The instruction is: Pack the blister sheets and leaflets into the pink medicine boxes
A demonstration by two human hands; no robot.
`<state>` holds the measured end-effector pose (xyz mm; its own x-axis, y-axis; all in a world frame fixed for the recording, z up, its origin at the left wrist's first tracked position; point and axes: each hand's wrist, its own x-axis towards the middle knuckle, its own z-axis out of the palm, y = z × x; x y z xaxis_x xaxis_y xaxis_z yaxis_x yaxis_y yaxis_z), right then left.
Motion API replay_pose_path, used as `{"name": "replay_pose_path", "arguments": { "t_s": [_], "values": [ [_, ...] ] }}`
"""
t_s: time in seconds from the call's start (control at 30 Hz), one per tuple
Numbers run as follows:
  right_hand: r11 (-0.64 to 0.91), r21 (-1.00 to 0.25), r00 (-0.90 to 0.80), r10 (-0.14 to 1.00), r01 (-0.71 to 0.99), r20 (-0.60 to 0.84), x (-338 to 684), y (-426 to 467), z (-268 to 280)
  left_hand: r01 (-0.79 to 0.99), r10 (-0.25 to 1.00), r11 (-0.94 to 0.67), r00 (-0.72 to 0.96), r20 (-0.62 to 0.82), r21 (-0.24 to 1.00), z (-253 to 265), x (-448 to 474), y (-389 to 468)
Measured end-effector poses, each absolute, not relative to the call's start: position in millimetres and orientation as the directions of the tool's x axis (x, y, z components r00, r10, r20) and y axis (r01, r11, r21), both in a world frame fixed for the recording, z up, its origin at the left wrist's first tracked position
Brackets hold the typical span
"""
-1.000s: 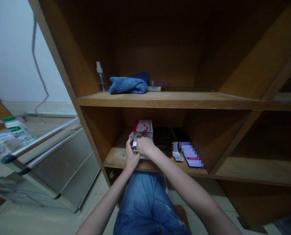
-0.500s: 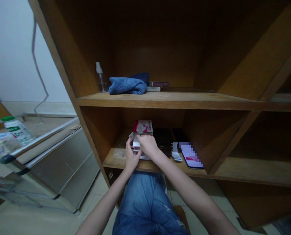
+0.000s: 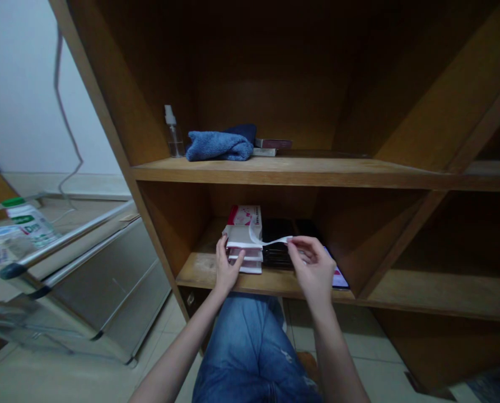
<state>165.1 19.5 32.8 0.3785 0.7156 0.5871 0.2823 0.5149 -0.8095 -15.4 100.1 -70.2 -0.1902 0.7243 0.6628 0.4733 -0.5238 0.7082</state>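
My left hand (image 3: pixel 228 268) grips the left side of a small stack of white boxes (image 3: pixel 250 267), its thumb across their front and its fingers along the side. The top white box (image 3: pixel 239 237) has a pale, flat upper face. My right hand (image 3: pixel 317 271) pinches the end of a thin white strip (image 3: pixel 275 242) between thumb and fingertips. That strip curves leftward and up over the right edge of the top box. Behind it lies a red, pink and white printed box (image 3: pixel 246 215). A stack of black packets (image 3: pixel 277 256) sits between the boxes and my right hand.
A phone (image 3: pixel 340 279) lies partly hidden behind my right hand. On the shelf above (image 3: pixel 317 178) are a spray bottle (image 3: pixel 174 137), a blue towel (image 3: pixel 220 146) and thin boxes (image 3: pixel 275 144). A metal-framed cart (image 3: pixel 94 268) with a green-capped bottle (image 3: pixel 29 221) stands left.
My right hand has moved right, away from the boxes, drawing out the white strip. My left hand stays on the boxes. The right hand now covers part of the phone.
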Motion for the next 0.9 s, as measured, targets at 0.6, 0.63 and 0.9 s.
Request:
{"name": "replay_pose_path", "arguments": {
  "t_s": [0.6,0.63,0.9],
  "values": [
    [0.235,-0.597,0.259,0.738,0.767,0.623,230.7,13.1,-45.1,0.427,0.758,-0.487,-0.227,0.612,0.762,-62.8,-15.3,92.0],
    [0.236,-0.582,0.228,0.757,0.778,0.612,230.4,13.6,-48.2,0.439,0.743,-0.497,-0.231,0.628,0.749,-61.8,-15.7,87.9],
    [0.229,-0.563,0.13,0.841,0.794,0.525,232.7,14.2,-59.4,0.631,0.554,-0.658,0.034,0.832,0.412,-65.8,-19.3,52.1]
  ]
}}
